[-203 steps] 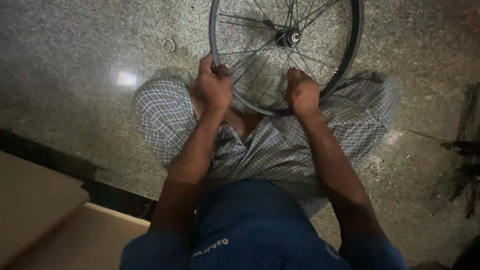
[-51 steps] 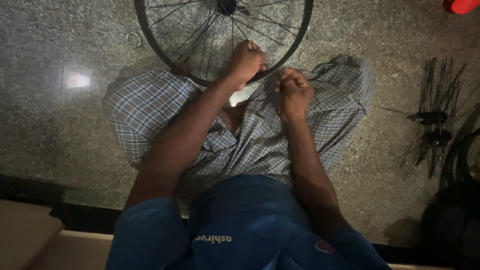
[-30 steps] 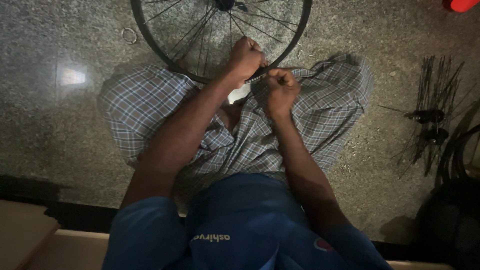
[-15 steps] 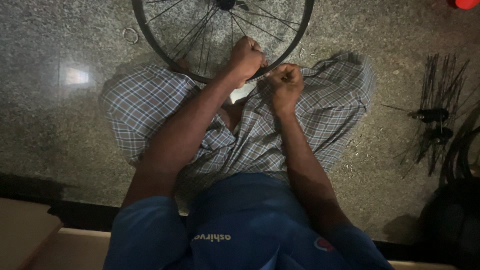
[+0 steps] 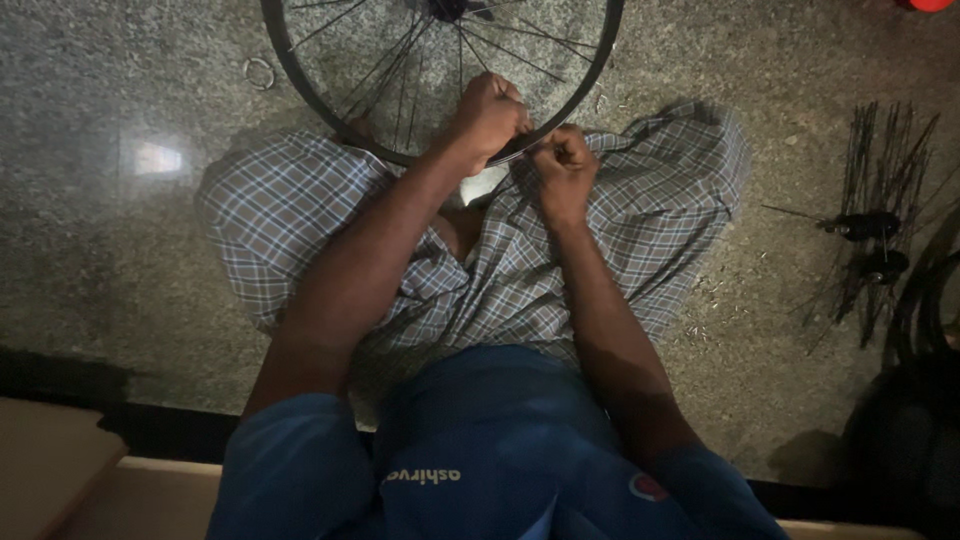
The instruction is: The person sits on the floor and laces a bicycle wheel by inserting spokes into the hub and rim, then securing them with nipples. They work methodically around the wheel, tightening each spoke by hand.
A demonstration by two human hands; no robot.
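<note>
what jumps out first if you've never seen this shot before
The spoked bicycle wheel at the top of the frame, lying on the speckled floor, with the left hand and right hand closed at its near rim. To the right, a bundle of loose dark spokes lies on the floor.

A small metal ring (image 5: 258, 72) lies on the speckled stone floor (image 5: 110, 250) in the upper left of the frame; a bright patch of reflected light (image 5: 158, 158) sits below it; a loose bundle of dark spokes (image 5: 872, 215) is spread at the right edge; a red object (image 5: 930, 4) shows in the upper right corner; a pale step (image 5: 50, 470) fills the lower left.
</note>
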